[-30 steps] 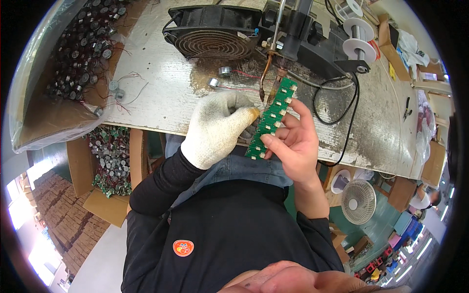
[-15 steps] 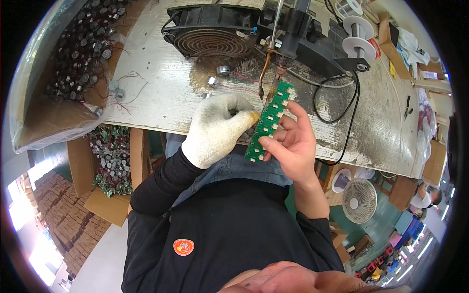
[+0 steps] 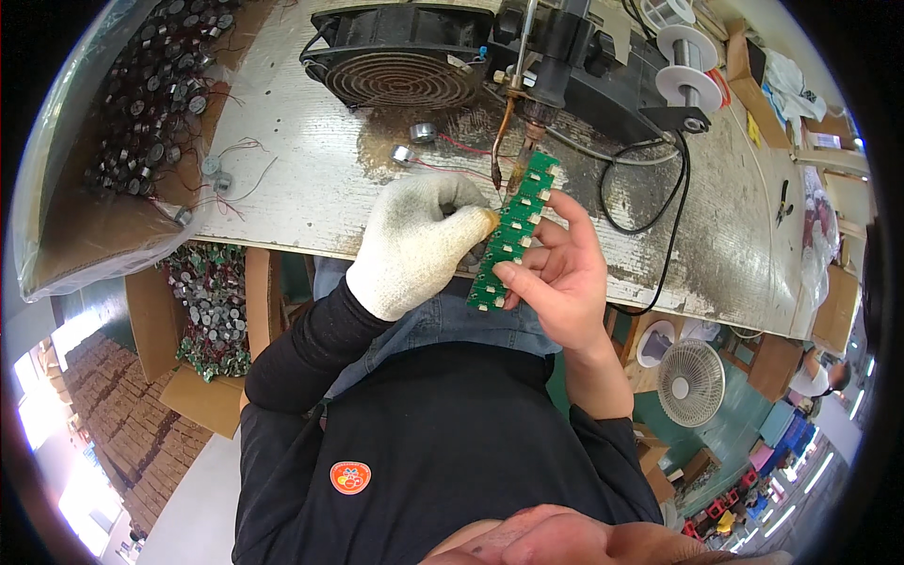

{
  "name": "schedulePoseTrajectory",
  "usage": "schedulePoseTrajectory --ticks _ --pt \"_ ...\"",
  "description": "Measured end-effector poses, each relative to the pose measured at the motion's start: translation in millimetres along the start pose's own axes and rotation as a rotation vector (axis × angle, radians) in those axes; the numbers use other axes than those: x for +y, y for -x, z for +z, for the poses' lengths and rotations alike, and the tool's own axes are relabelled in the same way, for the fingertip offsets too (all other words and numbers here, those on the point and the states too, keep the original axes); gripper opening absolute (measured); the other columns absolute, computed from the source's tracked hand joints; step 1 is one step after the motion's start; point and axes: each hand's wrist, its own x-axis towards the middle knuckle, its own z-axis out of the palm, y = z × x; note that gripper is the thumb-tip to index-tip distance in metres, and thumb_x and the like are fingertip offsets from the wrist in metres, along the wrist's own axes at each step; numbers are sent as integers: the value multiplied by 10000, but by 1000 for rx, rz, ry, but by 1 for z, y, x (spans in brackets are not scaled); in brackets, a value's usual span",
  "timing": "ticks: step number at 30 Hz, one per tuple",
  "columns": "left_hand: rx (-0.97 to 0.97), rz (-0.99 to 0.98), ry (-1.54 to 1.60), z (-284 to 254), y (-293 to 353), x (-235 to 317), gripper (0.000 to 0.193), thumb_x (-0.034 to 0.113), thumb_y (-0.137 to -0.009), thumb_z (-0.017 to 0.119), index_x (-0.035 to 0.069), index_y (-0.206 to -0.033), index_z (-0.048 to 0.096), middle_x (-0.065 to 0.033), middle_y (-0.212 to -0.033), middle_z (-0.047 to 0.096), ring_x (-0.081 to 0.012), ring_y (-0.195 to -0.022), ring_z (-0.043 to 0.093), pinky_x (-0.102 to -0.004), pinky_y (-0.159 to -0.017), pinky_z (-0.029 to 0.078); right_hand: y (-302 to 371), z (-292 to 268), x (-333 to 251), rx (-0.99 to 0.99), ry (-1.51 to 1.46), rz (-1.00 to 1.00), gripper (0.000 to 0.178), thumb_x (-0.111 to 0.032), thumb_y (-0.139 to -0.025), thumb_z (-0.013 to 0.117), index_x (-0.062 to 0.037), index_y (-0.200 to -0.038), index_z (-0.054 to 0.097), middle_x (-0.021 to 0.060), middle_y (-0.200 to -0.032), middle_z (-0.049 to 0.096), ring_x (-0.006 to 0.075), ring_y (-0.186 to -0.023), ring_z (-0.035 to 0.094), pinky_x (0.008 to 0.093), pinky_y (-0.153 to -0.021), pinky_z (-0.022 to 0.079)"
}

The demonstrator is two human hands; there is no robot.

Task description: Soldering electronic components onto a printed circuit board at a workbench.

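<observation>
My bare right hand (image 3: 562,273) grips a long green circuit board (image 3: 513,231) between thumb and fingers. The board is tilted, and a row of small white connectors runs along it. Its upper end is close beside the soldering iron's tip (image 3: 521,169) and the thin solder feed tube (image 3: 496,174). My left hand (image 3: 419,240), in a white glove with a stained fingertip, is closed in a pinch at the board's left edge. What it pinches is mostly hidden. Just beyond the glove lie small round metal parts (image 3: 423,133) with red wires.
A black fan (image 3: 395,75) stands at the back, left of the soldering stand (image 3: 565,56). Solder spools (image 3: 686,71) and a looped black cable (image 3: 680,188) are to the right. A plastic-lined box (image 3: 141,202) of wired parts is at left, above a carton (image 3: 155,320) of more parts.
The view has shifted slightly. Both hands keep nearly the same pose, with the board still beside the soldering tip.
</observation>
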Motion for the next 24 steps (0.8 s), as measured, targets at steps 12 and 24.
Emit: schedulePoseTrajectory --ticks 12,24 --pt "37 29 72 5 1 -2 198 147 -793 590 -47 -797 630 -83 -637 605 -107 -596 570 -281 -544 446 1 -1 -1 13 12 -11 695 123 -791 637 -36 -1370 286 141 -1037 583 124 -685 632 210 -517 516" --pt "87 126 -76 -5 10 -2 194 140 -768 661 -28 -860 629 -117 -752 629 -183 -676 617 -291 -626 494 0 2 5 38 3 27 713 121 -784 643 -33 -1380 284 140 -1034 583 129 -669 620 220 -499 509"
